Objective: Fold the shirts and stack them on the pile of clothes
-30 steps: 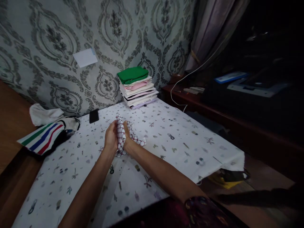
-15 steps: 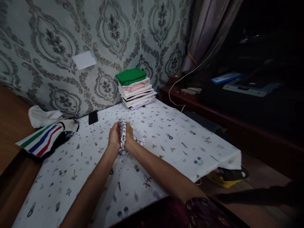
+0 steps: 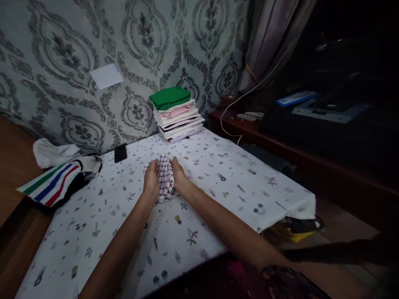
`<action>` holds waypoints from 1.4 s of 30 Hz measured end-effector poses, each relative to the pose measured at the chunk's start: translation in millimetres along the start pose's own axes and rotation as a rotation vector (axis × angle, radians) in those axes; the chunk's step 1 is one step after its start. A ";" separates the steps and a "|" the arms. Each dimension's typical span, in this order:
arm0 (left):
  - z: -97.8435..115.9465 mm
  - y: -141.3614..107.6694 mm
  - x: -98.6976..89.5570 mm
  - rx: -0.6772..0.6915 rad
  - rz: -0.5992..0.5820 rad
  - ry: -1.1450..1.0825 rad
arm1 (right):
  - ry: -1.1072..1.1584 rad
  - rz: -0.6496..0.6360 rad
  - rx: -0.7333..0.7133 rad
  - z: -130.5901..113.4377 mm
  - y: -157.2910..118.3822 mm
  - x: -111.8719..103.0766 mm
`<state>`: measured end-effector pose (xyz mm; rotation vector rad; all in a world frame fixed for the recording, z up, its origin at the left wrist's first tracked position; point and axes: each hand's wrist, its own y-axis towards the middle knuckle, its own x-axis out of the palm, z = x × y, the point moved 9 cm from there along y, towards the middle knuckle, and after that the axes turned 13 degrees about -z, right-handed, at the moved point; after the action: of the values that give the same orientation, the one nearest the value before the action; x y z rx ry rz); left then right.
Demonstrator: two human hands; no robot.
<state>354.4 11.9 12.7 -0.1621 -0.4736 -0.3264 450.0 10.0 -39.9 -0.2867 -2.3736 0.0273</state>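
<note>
A white cloth with a dark reddish pattern [image 3: 165, 176] is bunched between my hands, just above or on the white printed table cover [image 3: 237, 187]. My left hand [image 3: 151, 179] grips its left side, and my right hand [image 3: 178, 172] grips its right side. The fingertips of both hands are mostly hidden behind the cloth. Beyond my hands, at the wall end, stands a stack of folded clothes [image 3: 179, 120] with a green one [image 3: 170, 98] on top.
A black phone [image 3: 120, 153] lies at the back left. Beside it are a striped cloth [image 3: 51, 185] and a white cloth [image 3: 54, 153] at the left edge. A white cable [image 3: 232, 109] hangs by the dark red furniture [image 3: 258, 135] on the right.
My hands have moved apart, and the patterned cloth between them shows a wider face. The flap that stuck out to the right under my right hand no longer shows. The view has shifted slightly.
</note>
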 end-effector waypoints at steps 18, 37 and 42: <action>44.8 56.9 -30.1 0.230 -0.243 1.134 | -0.832 -0.264 -0.255 -52.8 0.6 -19.2; 38.3 91.3 -57.4 0.072 -0.541 1.351 | -2.014 -0.436 -0.118 -14.7 -56.1 57.2; 47.4 82.4 -56.6 0.172 -0.523 1.491 | -2.013 -0.462 -0.115 -16.0 -56.6 55.3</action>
<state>315.3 115.1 21.2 0.3880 0.9570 -0.8008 410.6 -34.4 14.9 0.6085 -4.3573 -0.0857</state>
